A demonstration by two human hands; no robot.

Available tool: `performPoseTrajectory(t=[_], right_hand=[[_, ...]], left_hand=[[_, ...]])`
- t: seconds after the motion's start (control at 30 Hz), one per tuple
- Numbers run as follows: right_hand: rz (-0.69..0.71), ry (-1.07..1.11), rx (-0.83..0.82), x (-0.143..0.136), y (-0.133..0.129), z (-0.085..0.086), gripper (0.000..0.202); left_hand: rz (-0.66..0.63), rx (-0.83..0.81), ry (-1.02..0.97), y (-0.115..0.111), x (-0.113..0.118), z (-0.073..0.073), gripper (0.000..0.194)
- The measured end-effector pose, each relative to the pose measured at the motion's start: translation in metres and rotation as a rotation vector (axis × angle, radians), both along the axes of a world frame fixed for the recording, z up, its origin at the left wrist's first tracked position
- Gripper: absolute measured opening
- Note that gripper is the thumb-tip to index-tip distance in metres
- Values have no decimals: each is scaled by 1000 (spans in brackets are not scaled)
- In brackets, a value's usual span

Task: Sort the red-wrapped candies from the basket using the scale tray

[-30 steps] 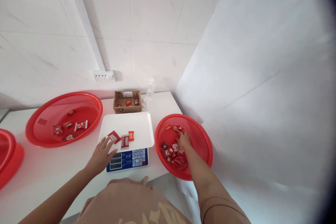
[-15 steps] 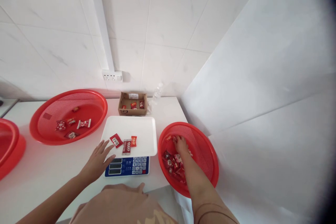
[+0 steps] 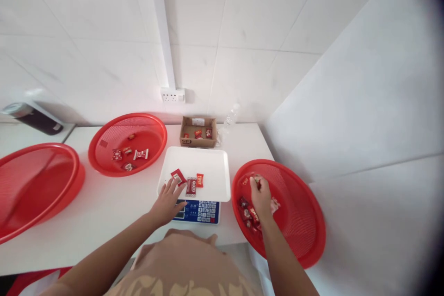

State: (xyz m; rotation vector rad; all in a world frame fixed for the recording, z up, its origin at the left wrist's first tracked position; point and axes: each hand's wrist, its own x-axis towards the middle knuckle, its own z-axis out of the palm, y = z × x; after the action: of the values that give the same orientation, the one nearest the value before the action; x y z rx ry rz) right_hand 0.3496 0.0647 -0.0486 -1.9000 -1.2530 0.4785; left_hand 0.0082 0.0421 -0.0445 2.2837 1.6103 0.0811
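Note:
My left hand (image 3: 167,203) is open, its fingers spread over the near left edge of the scale's white tray (image 3: 215,162). Its fingertips are close to a dark red wrapped candy (image 3: 178,176); whether they touch cannot be told. Beside that candy lie a patterned red candy (image 3: 191,187) and a small orange-red candy (image 3: 200,180). Over the right red basket (image 3: 294,222), my right hand (image 3: 261,198) is closed in a pinch around a small wrapped candy (image 3: 257,179), mostly hidden by the fingers. Several red candies (image 3: 247,213) are heaped below that hand.
The scale's blue keypad (image 3: 207,212) faces me. Behind the tray sit a cardboard box (image 3: 198,143) with candies and a clear plastic bottle (image 3: 231,118). Two red baskets (image 3: 94,155) stand left, one holding several candies. A dark flask (image 3: 36,119) lies far left.
The view has swung left, bringing the flask and more of the left basket into sight. My right hand has closed on a candy in the basket. My left hand stays open by the tray.

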Motion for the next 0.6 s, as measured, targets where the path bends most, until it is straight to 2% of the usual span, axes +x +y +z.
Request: performPoseTrajectory(t=[0.07,0.13,0.2,0.27,0.33,0.4,0.5,0.6], right_hand=[[234,-22,94,-31,0,22,31],[460,-108,57,-60,0,36,27],[660,-216,-41,-82,2,40,25],[795,-285,-114,-95,3,37,26],[823,-271,-130,-101,6,31,30],[762,-171,-103,-105,12,28,34],[703,29,-44,-114,22,33,37],[737,142,-24,-128,33,41,37]], left_hand=[[17,-51,33,0,1,4,58],[12,-84,57,3,3,9,58],[0,-99,71,5,6,14,56],[-6,-105,74,6,10,19,56],[-8,-111,69,5,12,23,57],[-11,-124,61,4,12,24,57],[-20,-139,63,2,12,24,55],[-36,-129,81,2,11,23,55]])
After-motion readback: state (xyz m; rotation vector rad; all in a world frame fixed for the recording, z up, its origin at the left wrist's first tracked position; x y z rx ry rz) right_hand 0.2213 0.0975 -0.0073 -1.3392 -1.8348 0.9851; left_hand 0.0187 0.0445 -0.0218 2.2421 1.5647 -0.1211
